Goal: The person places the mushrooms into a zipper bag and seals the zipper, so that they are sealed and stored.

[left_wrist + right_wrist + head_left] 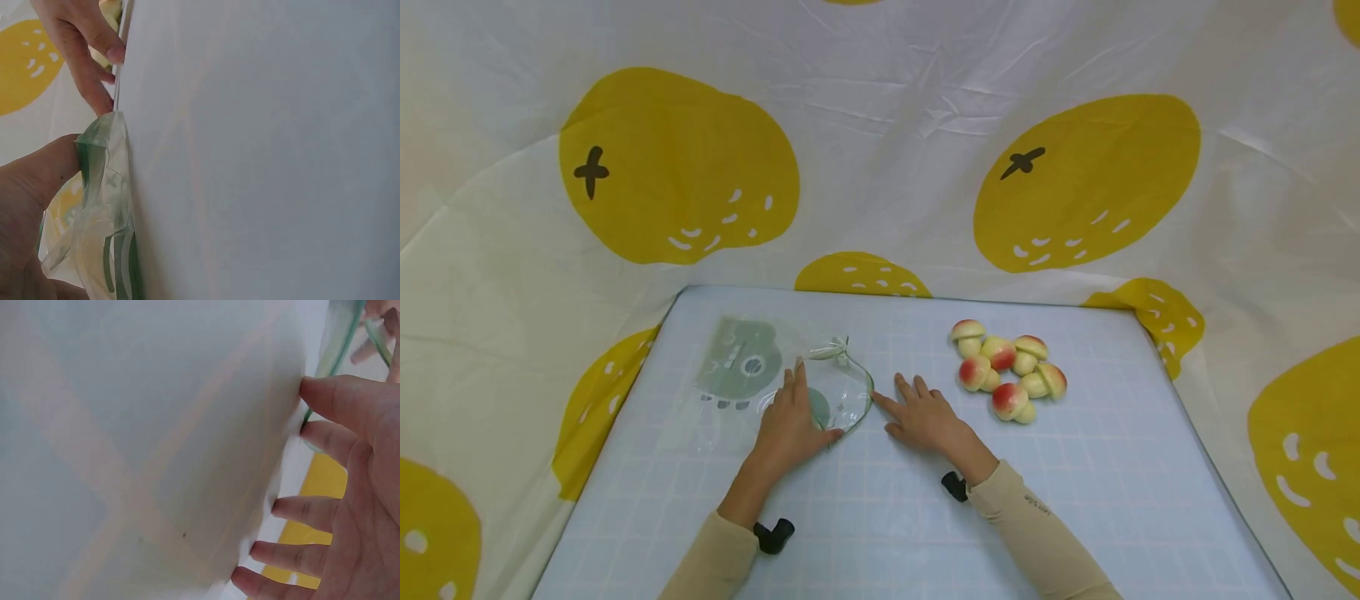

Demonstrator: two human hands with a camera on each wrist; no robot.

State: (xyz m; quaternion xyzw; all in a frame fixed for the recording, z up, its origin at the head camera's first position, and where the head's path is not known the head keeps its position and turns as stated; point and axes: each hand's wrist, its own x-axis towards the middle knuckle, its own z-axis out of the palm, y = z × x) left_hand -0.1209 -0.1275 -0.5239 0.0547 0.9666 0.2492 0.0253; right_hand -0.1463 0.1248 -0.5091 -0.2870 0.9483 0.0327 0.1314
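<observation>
A clear plastic bag [733, 408] with a green print lies flat on the table, its green-edged mouth raised in a rounded loop toward the right. At that mouth is my left hand [786, 429], with fingers stretched toward the back and thumb toward the right. In the left wrist view the thumb [53, 162] touches the green band of the bag's mouth. My right hand [925, 417] rests palm down beside the bag, its fingers spread and fingertips on the table. Its index fingertip is right at the rim of the mouth.
Several toy mushrooms [976, 372] with red and yellow caps lie in a cluster to the right of my right hand. The table [1120, 475] has a pale checked cover. Behind it hangs a white cloth [880, 167] with big yellow fruit prints.
</observation>
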